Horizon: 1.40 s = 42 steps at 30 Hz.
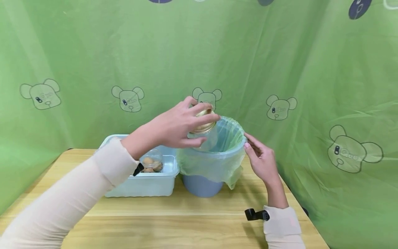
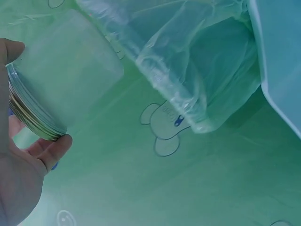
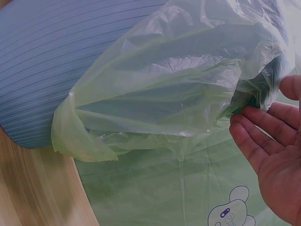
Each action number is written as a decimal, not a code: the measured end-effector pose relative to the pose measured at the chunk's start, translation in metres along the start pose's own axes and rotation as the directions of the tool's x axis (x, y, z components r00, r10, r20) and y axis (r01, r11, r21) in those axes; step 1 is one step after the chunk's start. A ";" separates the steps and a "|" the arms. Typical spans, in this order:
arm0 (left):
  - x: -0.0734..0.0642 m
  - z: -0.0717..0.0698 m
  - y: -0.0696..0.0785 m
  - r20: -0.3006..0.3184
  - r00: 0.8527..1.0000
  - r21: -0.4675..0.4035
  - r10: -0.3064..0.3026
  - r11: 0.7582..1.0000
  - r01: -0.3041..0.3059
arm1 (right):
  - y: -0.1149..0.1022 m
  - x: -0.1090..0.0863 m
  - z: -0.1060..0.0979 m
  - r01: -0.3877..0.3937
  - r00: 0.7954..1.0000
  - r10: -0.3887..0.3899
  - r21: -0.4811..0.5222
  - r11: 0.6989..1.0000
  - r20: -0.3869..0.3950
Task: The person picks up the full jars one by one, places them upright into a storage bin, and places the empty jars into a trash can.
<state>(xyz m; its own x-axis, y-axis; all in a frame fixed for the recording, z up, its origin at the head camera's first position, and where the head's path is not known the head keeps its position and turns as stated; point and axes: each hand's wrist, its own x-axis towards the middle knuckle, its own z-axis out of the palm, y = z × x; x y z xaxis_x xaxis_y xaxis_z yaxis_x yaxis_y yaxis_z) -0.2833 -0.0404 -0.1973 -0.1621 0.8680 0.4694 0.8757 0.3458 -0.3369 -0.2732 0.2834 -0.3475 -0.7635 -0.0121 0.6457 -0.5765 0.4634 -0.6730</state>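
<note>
My left hand [image 1: 181, 124] grips a clear jar [image 2: 75, 70] by its gold screw lid [image 2: 33, 110], fingers and thumb spread around the lid's edge. In the head view the jar hangs over the left side of the mouth of a blue trash can [image 1: 202, 186]. Nothing shows inside the jar. A thin green trash bag [image 1: 211, 164] lines the can and folds down over its outside. At the can's right rim, my right hand [image 1: 262, 157] holds the bag-covered edge between thumb and fingers; the right wrist view shows the fingertips against the bag.
Left of the can, a light blue plastic bin [image 1: 140, 185] stands on the wooden table [image 1: 155, 224]. Inside it is a clear container [image 1: 152, 160] with brown, rounded pieces. Green curtains [image 1: 155, 52] with bear-head drawings hang behind and on both sides.
</note>
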 end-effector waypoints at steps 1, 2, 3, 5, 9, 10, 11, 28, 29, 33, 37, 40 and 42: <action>0.001 0.003 -0.001 0.004 1.000 -0.004 -0.009 1.000 0.009 | 0.000 0.000 0.000 0.000 1.000 0.000 0.000 1.000 0.000; 0.002 0.006 -0.002 0.008 1.000 -0.007 -0.018 1.000 0.018 | 0.000 0.000 0.000 0.001 1.000 -0.001 0.000 1.000 0.000; 0.003 0.008 -0.002 0.012 1.000 -0.009 -0.028 1.000 0.028 | 0.000 0.000 0.000 0.002 1.000 -0.002 0.001 1.000 -0.001; 0.005 0.013 -0.004 0.018 0.999 -0.009 -0.040 0.999 0.041 | 0.000 0.000 0.000 0.003 1.000 -0.003 0.000 1.000 -0.004; 0.009 0.022 -0.007 0.033 0.998 -0.004 -0.059 0.998 0.059 | 0.000 0.000 0.000 0.008 1.000 -0.008 -0.002 1.000 -0.007; 0.010 0.025 -0.008 0.037 0.997 -0.002 -0.060 0.998 0.060 | 0.000 0.000 0.000 0.010 1.000 -0.010 -0.003 1.000 -0.009; 0.011 0.027 -0.009 0.042 0.997 0.000 -0.062 0.998 0.062 | 0.001 0.000 0.000 0.012 1.000 -0.012 -0.003 1.000 -0.010; 0.024 0.056 -0.011 0.226 0.958 -0.022 -0.176 0.982 0.186 | 0.000 0.000 0.002 0.016 1.000 -0.016 0.006 1.000 -0.009; 0.024 0.057 -0.011 0.233 0.955 -0.018 -0.181 0.982 0.190 | 0.000 0.000 0.002 0.016 1.000 -0.016 0.007 1.000 -0.008; 0.026 0.062 -0.013 0.262 0.946 -0.008 -0.192 0.979 0.201 | 0.000 0.001 0.001 0.014 1.000 -0.014 0.006 1.000 -0.003; 0.029 0.067 -0.014 0.284 0.937 -0.016 -0.203 0.976 0.216 | 0.000 0.000 0.000 0.008 1.000 -0.008 0.001 1.000 -0.005; 0.030 0.071 -0.014 0.302 0.930 -0.038 -0.209 0.972 0.231 | 0.000 -0.002 -0.001 0.002 1.000 -0.002 -0.011 1.000 -0.007; 0.030 0.072 -0.013 0.318 0.924 -0.050 -0.212 0.970 0.239 | 0.000 -0.003 -0.001 -0.003 1.000 0.003 -0.018 1.000 -0.007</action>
<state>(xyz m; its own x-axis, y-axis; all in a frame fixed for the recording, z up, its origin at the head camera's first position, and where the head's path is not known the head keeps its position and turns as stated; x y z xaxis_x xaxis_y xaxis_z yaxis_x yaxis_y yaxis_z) -0.3321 0.0075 -0.2377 -0.4797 0.8423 0.2459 0.8331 0.5251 -0.1737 -0.2703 0.2847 -0.3494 -0.7635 -0.0046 0.6458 -0.5684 0.4796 -0.6685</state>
